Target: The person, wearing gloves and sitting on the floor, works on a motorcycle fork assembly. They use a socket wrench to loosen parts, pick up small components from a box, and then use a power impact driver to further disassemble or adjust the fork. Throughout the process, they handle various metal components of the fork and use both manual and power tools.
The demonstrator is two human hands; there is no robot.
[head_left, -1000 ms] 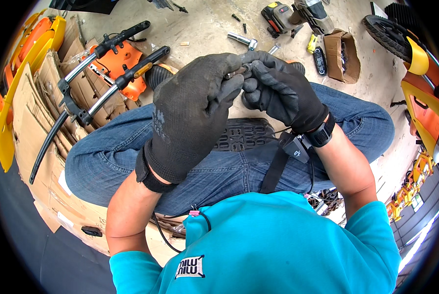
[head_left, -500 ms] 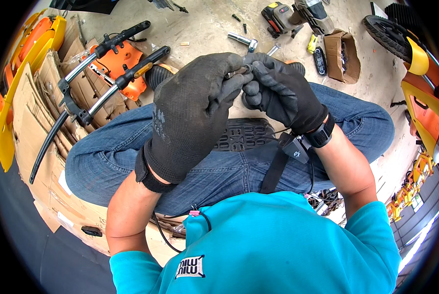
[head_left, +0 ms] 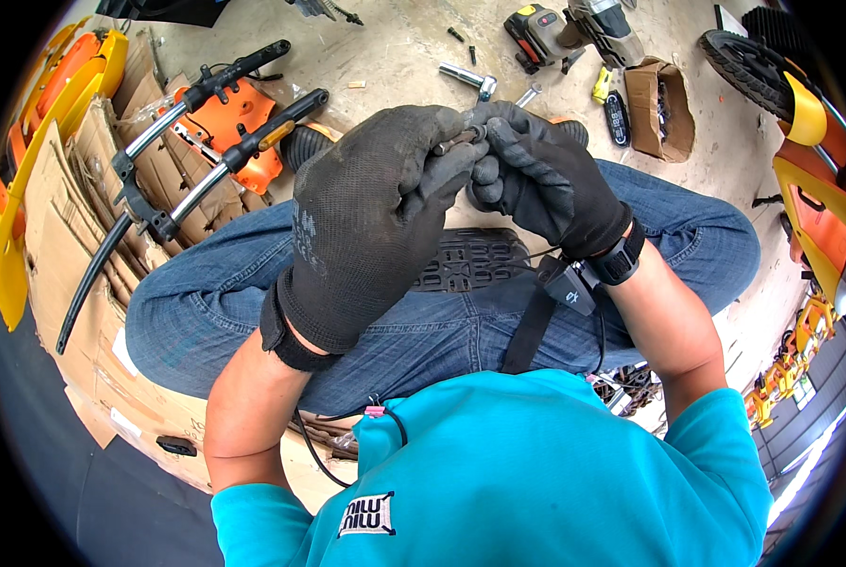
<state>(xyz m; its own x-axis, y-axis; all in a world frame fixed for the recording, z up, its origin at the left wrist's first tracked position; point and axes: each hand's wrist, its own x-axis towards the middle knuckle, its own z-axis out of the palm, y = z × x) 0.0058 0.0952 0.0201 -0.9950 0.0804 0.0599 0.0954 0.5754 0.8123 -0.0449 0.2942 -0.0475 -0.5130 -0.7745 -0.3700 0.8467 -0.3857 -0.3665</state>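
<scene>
Both my hands wear black work gloves and meet in front of my crossed legs. My left hand is closed, its thumb and fingers gripping a small dark metal bolt-like part. Against the right end of that part, my right hand is closed in a pinch, fingertips touching a small dark round end. Most of the part is hidden by the gloves, so its exact kind is unclear. Just beyond the hands, a silver socket wrench and a spanner lie on the floor.
To the left, a front fork rests on flattened cardboard, near an orange panel. Farther off lie a cordless power tool, an open cardboard box of small parts and several black bolts. A wheel stands at right.
My left hand has dipped very slightly along with the small metal part. Both hands keep the same closed grip, and the surrounding things have not moved.
</scene>
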